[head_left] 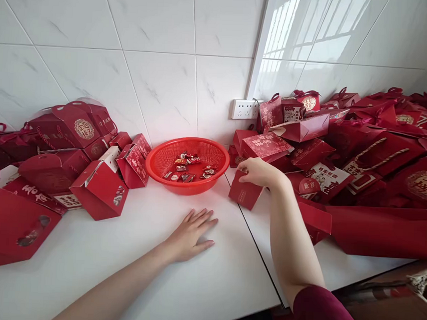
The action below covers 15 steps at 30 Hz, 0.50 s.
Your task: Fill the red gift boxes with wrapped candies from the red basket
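Nearest, the left hand (pixel 191 234) lies flat and released on the white counter (pixel 201 282), palm down, fingers spread, holding nothing. Just right of it a seam in the counter runs toward the wall.

Farther right, the right hand (pixel 257 173) is grasping the top of a small red box (pixel 245 193), which stands on the counter at the near edge of the right-hand pile (pixel 358 157) of red boxes and bags. In my judgement the box is best handled by its top edges, kept upright and lifted clear of the neighbouring boxes, with the free hand brought in to steady its base. Pinching the thin card walls could crush them.

Beyond both hands, a red basket (pixel 187 164) sits against the tiled wall with wrapped sweets (pixel 186 170) lying in it. A second heap of boxes (pixel 75 163) lies to the left, several tipped over or open.

A wall socket (pixel 244 109) is fixed above the basket's right side.

Not determinable: whether the held box is open or closed, since the fingers cover its top; what it contains; the print on the sweets. Both piles are cut off by the frame edges.
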Tool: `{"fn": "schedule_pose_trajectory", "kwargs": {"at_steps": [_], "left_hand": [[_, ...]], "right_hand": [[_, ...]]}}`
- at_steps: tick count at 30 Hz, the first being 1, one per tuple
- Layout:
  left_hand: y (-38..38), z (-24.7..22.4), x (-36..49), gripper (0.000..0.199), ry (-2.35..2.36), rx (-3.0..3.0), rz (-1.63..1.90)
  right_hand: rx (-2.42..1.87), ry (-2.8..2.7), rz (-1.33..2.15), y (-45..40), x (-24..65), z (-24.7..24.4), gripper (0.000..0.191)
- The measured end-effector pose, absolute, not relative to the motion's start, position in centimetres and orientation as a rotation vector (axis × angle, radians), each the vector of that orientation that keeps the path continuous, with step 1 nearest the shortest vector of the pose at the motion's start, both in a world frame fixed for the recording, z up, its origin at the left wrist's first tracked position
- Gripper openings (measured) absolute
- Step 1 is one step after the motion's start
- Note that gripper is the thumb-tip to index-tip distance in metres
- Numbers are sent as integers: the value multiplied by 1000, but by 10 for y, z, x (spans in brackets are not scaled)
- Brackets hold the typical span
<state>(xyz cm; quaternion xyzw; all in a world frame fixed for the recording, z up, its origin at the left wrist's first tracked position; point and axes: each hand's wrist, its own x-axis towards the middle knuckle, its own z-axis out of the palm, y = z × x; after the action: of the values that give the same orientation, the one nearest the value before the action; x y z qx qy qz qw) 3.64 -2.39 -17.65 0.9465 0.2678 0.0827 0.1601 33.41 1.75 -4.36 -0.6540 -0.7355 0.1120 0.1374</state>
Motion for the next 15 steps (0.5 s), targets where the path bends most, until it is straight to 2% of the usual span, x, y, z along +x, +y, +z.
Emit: {"fn": "schedule_pose_trajectory", "kwargs": {"at_steps": [2,5,7,9,11,15], "left_hand": [[-25,-176,37,45,787,2686,384],[-22,-170,31,21,869,2612,874],[-18,-159,22,15,915,2514,1285],[-14,-146,10,20,945,2405,1597],[-12,-132,-4,32,921,2403,1654],[-18,-114,-23,36,729,2607,1252]], "right_hand": [[-1716,-2238,401,-2,328,-30,29],[-1358,-2332,493,-24,311,-15,36],[-1138,-2389,582,-32,295,-12,31],[-941,-2467,677,-33,277,-14,25],[-814,-2563,755,-30,261,-20,26],[-694,-2676,889,-21,238,-35,29]]}}
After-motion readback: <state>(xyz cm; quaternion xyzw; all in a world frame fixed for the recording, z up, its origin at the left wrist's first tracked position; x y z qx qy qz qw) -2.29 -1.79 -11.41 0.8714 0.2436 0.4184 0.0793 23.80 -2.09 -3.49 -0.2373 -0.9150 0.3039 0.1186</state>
